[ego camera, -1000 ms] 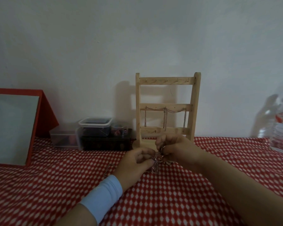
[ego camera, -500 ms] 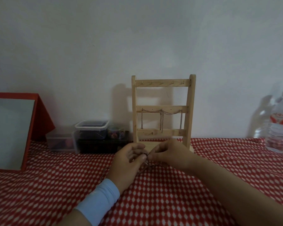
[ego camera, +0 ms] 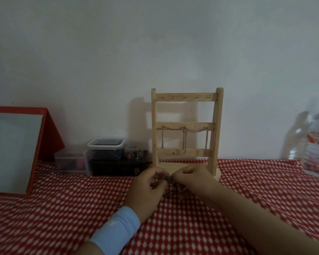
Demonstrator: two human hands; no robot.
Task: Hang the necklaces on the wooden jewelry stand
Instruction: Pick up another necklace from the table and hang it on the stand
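A left hand point(ego camera: 147, 186) and right hand point(ego camera: 190, 176) pinch a thin chain necklace point(ego camera: 174, 189) low over the checked tablecloth point(ego camera: 247, 190), just before the wooden jewelry stand point(ego camera: 187, 126) near the far edge; light, limp and tangle-prone, it is likely best held by its ends.

Jewelry stand point(ego camera: 187, 97): pale, matt wood. Hung necklaces point(ego camera: 184, 138): fine metal chain. Tabletop cloth point(ego camera: 265, 190): matt fabric; bottle point(ego camera: 318, 153): clear glossy plastic.

Wooden jewelry stand point(ego camera: 186, 97) at the back of the table point(ego camera: 188, 229), against the wall point(ego camera: 155, 43).
Carries chains point(ego camera: 184, 138) on its middle rail; just before its base, left hand point(ego camera: 147, 188) and right hand point(ego camera: 191, 176) together, pinching a necklace point(ego camera: 174, 188); boxes point(ego camera: 105, 150), then mirror point(ego camera: 13, 153), leftward; bottle point(ego camera: 317, 151) far right.
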